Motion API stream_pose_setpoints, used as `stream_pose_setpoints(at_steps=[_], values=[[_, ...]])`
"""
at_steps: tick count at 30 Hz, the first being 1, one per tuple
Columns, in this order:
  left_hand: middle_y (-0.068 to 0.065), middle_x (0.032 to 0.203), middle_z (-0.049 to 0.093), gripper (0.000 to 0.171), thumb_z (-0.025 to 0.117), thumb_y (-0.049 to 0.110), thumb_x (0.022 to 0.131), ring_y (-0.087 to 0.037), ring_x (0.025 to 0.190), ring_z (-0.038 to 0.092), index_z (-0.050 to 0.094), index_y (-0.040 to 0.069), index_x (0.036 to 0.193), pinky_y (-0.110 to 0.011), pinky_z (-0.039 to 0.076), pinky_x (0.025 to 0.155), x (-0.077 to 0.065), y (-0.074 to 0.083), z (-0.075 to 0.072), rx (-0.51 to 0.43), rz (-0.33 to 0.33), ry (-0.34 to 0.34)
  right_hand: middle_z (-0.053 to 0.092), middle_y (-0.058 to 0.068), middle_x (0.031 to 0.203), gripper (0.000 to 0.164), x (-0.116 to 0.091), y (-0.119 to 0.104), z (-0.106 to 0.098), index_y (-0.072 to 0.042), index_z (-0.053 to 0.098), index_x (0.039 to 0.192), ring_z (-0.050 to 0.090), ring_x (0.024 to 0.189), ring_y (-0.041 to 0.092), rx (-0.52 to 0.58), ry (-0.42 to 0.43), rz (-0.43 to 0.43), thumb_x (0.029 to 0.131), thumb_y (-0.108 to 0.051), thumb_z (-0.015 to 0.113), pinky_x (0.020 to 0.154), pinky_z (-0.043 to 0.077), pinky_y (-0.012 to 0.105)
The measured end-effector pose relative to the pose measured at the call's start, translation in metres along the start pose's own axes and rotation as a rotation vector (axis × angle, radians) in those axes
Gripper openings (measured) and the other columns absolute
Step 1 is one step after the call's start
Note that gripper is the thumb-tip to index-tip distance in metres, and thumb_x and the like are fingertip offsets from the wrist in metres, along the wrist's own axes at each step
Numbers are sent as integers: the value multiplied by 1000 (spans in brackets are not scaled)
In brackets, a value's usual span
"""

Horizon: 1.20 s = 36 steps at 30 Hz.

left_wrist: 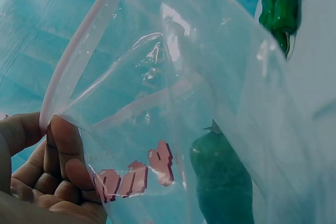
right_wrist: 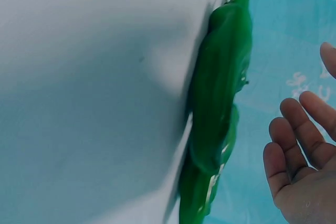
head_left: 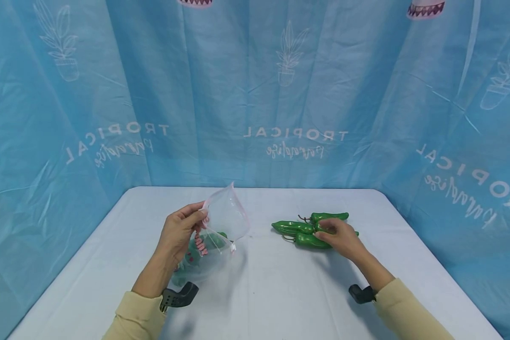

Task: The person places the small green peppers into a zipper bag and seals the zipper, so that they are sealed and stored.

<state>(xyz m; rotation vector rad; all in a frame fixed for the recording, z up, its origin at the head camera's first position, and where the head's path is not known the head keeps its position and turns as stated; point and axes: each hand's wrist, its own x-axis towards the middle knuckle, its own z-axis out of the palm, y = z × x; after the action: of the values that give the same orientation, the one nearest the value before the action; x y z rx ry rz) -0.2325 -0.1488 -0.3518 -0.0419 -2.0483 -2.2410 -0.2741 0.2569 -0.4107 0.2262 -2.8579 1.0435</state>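
Note:
My left hand (head_left: pixel 197 219) pinches the rim of a clear zip bag (head_left: pixel 226 219) and holds it up, mouth open, over the white table. In the left wrist view my thumb and fingers (left_wrist: pixel 58 140) grip the bag's pink-edged rim (left_wrist: pixel 79 61). A green pepper (left_wrist: pixel 223 182) lies inside the bag, also seen in the head view (head_left: pixel 194 259). To the right lies a small pile of green peppers (head_left: pixel 295 227). My right hand (head_left: pixel 335 233) is over that pile. In the right wrist view its fingers (right_wrist: pixel 294 145) are spread and relaxed beside the peppers (right_wrist: pixel 218 103), holding nothing.
The white table (head_left: pixel 255 297) has rounded far corners. A blue printed curtain (head_left: pixel 280 94) closes it in at the back and both sides. Black wrist mounts (head_left: pixel 178 296) (head_left: pixel 361 293) sit on both forearms.

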Motion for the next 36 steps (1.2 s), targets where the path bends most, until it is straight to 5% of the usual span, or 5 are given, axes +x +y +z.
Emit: stream_pose_setpoints(at_steps=[36], values=[[10,74,63,43,64,23,90,-8,67,51,57,-2,124,-20,44,60,1,-2,0,14,-14,-6,56,21,129,43,1,41,11,-4,62,120,50,122,40,-85,-86,118,86,-30,67,96,43,52]])
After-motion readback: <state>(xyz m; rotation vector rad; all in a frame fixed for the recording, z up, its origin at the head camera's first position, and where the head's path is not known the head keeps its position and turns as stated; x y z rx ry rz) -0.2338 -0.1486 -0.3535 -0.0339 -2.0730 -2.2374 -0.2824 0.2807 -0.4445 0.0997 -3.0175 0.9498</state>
